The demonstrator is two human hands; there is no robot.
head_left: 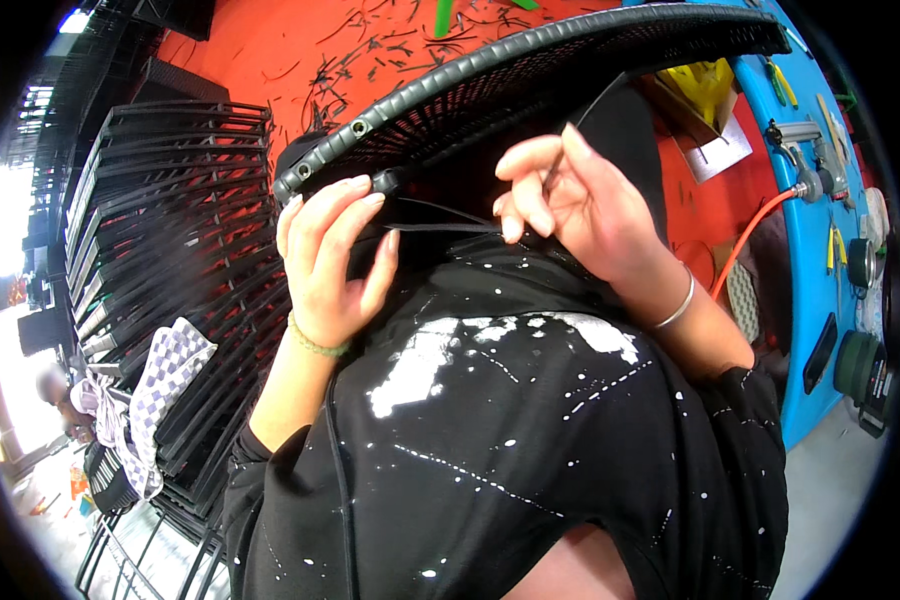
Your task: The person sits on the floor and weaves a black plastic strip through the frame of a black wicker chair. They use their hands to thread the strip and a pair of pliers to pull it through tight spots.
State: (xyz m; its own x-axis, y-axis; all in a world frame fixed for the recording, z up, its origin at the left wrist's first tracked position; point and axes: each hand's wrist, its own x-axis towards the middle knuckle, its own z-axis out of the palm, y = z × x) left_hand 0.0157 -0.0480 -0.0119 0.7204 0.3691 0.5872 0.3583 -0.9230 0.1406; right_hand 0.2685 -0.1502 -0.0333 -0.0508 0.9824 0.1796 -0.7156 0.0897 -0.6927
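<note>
The black panel point(490, 85) is in front of the person's body, slanting up from the left hand point(325, 265) toward the blue table point(798, 405). Its face is an open weave with many small holes, and its thick rim is wrapped closely in ribbed material, like a rope (two round holes with shiny edges show near its left end).

The left hand has its fingers bent and its fingertips at this left end, while the thumb stands apart; I cannot tell how firmly it grasps. The right hand point(590, 205) has curled fingers, grasping a thin, flat black strip point(440, 229). This strip runs in two lines between the hands, and a narrow length rises above the right hand toward the panel.

The right wrist wears a smooth, silvery bangle point(676, 303), the left one a beaded bracelet point(315, 341). The black garment point(530, 440) is soft cloth with white splashes.

At left, slatted black frames point(170, 230) are piled, with a checkered cloth point(173, 372) over them. Cut dark scraps point(345, 60) are scattered on the red floor point(245, 45). A smooth orange hose point(755, 222) curves to the table.
</note>
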